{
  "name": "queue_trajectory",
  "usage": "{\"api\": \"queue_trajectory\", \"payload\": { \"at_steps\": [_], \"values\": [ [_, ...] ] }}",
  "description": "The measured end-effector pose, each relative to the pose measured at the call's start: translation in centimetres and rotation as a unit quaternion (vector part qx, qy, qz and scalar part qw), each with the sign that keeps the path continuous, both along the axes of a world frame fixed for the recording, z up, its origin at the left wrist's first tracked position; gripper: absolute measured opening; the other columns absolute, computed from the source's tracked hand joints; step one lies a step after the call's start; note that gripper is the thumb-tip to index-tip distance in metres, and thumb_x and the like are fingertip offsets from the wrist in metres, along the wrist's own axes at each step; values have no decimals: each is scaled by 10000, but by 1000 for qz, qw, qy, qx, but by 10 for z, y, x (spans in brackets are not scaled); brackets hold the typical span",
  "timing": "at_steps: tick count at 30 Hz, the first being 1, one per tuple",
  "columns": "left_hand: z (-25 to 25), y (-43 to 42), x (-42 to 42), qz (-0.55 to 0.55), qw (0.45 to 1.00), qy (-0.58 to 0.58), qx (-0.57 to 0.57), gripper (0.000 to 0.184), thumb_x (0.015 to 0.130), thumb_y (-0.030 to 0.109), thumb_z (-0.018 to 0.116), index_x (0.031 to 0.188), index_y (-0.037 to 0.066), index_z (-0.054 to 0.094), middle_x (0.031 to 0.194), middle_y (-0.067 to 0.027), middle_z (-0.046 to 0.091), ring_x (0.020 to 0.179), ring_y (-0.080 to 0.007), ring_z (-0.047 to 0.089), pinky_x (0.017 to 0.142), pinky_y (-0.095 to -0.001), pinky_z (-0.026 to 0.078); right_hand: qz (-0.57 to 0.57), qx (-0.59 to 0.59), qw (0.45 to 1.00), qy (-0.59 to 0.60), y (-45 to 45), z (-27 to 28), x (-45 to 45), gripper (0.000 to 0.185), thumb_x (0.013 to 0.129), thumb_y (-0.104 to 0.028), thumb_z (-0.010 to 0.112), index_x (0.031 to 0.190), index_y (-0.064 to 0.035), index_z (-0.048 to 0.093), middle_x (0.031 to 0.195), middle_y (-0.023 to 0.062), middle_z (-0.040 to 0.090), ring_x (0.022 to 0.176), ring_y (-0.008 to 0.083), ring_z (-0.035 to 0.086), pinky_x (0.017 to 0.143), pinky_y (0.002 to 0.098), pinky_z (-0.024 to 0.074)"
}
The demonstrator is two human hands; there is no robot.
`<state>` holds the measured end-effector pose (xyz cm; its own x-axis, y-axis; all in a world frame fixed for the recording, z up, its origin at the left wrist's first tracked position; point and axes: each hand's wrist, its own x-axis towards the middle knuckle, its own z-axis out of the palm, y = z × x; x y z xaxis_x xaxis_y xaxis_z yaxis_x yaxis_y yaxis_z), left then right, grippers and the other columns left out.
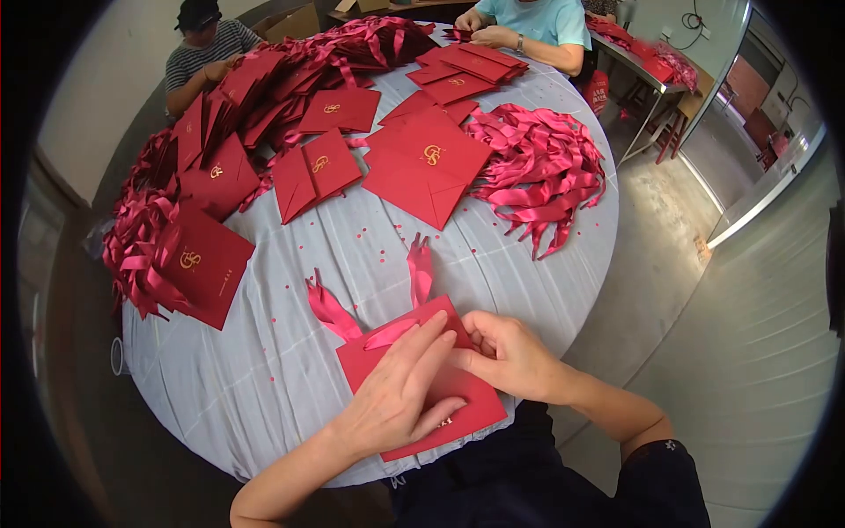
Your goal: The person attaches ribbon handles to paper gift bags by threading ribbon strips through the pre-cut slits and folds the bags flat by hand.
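Note:
A red paper bag lies flat at the table's near edge, below both hands. My left hand rests across it with its fingers stretched out over the bag's face. At the bag's upper right edge, my right hand has its fingers curled together; what they hold, if anything, is hidden. A pink ribbon extends from the bag's upper left side, and another ribbon end points away from its top edge. Part of a ribbon also shows beside my left fingertips.
Red bags with gold logos and a ribbon pile lie farther back on the round table. More bags and ribbons are heaped at left. Two people sit across the table. A side table stands at the back right.

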<state>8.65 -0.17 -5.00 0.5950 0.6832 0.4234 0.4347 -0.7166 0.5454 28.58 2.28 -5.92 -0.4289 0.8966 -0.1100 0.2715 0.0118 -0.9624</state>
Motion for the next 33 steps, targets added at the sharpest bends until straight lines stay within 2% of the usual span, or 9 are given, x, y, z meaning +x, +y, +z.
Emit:
{"api": "queue_trajectory", "payload": {
  "at_steps": [4,6,9,11,14,18,22,24,33],
  "values": [
    [19,9,-18,131,986,4,108,620,735,48,735,1275,-50,448,1294,-241,480,1179,-411,486,992,-435,411,59,-112,981,147,9,21,9,119,948,-73,565,1028,3,521,920,19,604,837,49,568,739,212,471],
    [35,17,-28,188,980,-18,69,517,794,43,681,1256,-34,461,1216,-206,518,1111,-366,498,923,-421,419,48,-61,984,159,10,25,5,134,939,-104,589,936,-7,495,759,-18,546,667,19,490,563,207,413],
    [53,31,-42,199,979,5,-50,336,852,93,653,1154,-23,561,1072,-175,586,1040,-296,532,863,-389,437,72,-70,975,200,15,39,2,143,935,-104,592,908,-17,483,743,-26,531,643,17,465,551,197,391],
    [56,39,-53,114,966,8,-233,168,910,129,608,1012,-1,637,861,-103,640,870,-138,568,806,-297,458,110,-62,986,111,20,39,6,125,947,-94,576,1010,-7,511,838,-11,565,786,20,524,687,189,433],
    [64,36,-56,134,923,-70,-354,211,916,191,638,900,-20,645,697,-32,611,688,-66,547,628,-242,462,117,-26,987,103,23,37,1,141,939,-116,598,990,-19,510,801,-26,534,765,17,498,665,194,413],
    [70,25,-54,157,949,-72,-264,191,919,163,634,870,-21,630,684,-6,597,634,-33,516,554,-222,447,157,45,984,73,43,33,-4,221,938,-177,615,1053,-4,541,836,-17,561,786,36,517,703,209,436],
    [73,23,-59,137,982,12,-128,109,881,97,645,875,-12,635,677,-94,621,583,-158,589,553,-285,471,196,46,975,96,66,57,-26,382,957,-262,585,1199,33,570,971,39,645,889,92,588,809,247,475],
    [80,22,-63,160,981,17,-111,111,862,103,659,873,-6,641,682,-138,612,579,-229,601,551,-311,474,211,-38,962,167,75,67,-49,310,970,-231,560,1104,39,632,984,67,675,926,102,610,821,261,485],
    [119,18,-152,357,926,117,41,222,830,171,707,924,-21,649,711,-118,632,604,-172,590,576,-289,464,197,175,947,183,131,95,-151,285,968,-235,557,949,14,695,908,39,678,868,87,605,805,253,474]
  ]
}}
